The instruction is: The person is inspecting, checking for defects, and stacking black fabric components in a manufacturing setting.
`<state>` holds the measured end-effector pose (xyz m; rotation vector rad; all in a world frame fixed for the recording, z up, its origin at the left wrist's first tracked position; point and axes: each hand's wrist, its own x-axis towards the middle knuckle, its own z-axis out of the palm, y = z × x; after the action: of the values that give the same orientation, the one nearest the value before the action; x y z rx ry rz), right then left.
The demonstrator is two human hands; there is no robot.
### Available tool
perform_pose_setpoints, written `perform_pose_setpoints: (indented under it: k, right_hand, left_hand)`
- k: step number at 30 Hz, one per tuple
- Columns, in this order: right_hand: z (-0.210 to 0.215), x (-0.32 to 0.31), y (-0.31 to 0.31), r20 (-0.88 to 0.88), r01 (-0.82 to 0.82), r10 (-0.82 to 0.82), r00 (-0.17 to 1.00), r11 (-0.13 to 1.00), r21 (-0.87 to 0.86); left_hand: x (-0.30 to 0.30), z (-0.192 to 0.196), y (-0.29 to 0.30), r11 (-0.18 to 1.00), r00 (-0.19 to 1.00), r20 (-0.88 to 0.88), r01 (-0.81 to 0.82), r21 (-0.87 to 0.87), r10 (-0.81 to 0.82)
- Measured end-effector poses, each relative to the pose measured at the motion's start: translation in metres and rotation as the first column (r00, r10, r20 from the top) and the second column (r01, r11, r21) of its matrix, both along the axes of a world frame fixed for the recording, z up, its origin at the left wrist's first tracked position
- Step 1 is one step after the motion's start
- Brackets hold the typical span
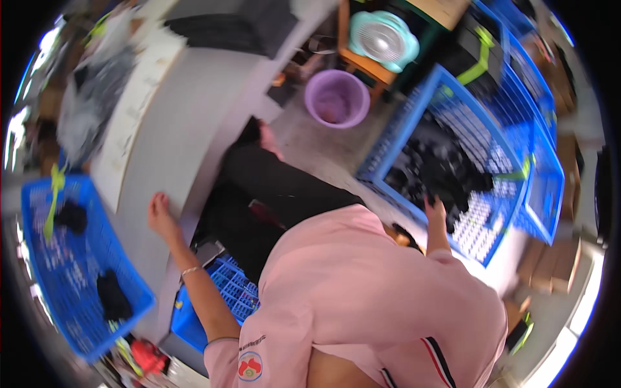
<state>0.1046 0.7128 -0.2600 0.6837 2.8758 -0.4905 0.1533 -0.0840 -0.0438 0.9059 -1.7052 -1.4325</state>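
Note:
My left hand [162,216] is over the edge of the grey table [184,107], its fingers loosely bent and apart with nothing visible in them. Off to the right, my right hand [436,212] reaches into a blue plastic basket [409,123] that stands tilted. Its fingers close on a piece of black cloth [446,171] among several dark pieces; motion blur hides the exact grip. A blue basket [84,265] with a few black cloth pieces [114,295] stands beyond the table's left side.
A purple bucket [336,99] stands on the floor ahead, near a turquoise fan [383,40] on a wooden stool [369,64]. Black cloth [226,32] lies at the table's far end. Another blue crate [229,288] is below my left arm. Cardboard boxes [550,265] stand at right.

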Motion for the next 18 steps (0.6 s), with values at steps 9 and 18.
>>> perform_pose_setpoints:
  k: [9, 18]
  right_hand:
    - [0.024, -0.02, -0.017, -0.065, -0.538, 0.536, 0.842, 0.843, -0.009]
    - [0.011, -0.094, -0.044, -0.098, -0.564, 0.612, 0.785, 0.77, 0.298]
  left_hand:
    - [0.054, 0.007, -0.068, 0.834, 0.889, 0.138, -0.342, -0.433, 0.437]
    - [0.159, 0.028, -0.228, 0.302, 0.3, 0.169, -0.479, -0.825, 0.939]
